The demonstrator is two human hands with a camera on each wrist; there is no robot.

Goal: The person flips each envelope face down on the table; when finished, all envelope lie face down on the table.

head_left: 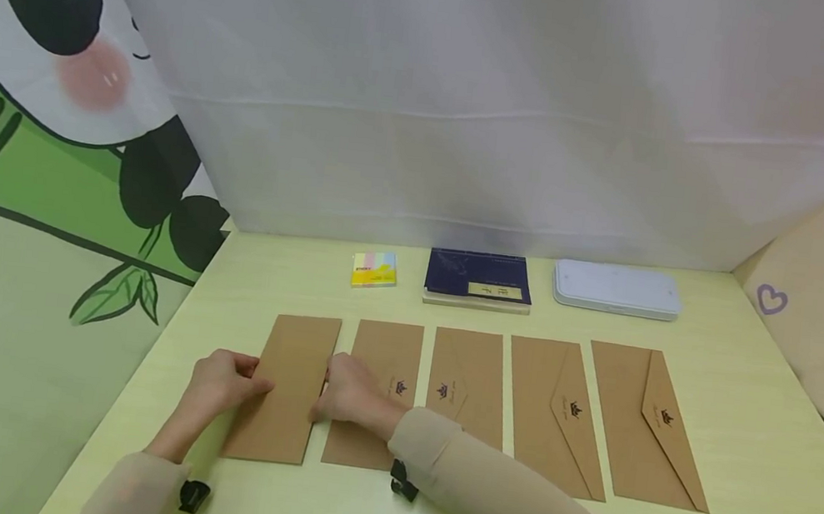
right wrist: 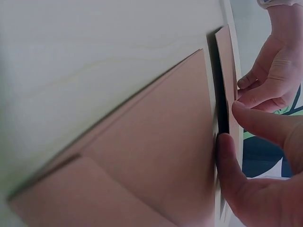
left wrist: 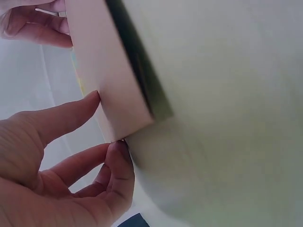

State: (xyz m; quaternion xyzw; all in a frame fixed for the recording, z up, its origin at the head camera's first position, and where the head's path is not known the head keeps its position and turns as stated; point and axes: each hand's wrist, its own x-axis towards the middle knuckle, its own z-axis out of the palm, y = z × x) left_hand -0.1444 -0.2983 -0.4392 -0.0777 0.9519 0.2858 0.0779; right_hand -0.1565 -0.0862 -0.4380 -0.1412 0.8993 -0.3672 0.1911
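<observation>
The left hand (head_left: 218, 383) pinches the left side of the plain brown envelope (head_left: 280, 394), thumb and fingers barely apart; the right hand (head_left: 358, 394) seems to pinch its right side, fingertips partly hidden. The envelope is near the worktop's (head_left: 754, 444) left edge.

You've got that plain brown envelope (head_left: 288, 391) pinched at both long sides, blank face up, flat, with an edge raised just off the worktop (head_left: 756, 427), over toward the left
</observation>
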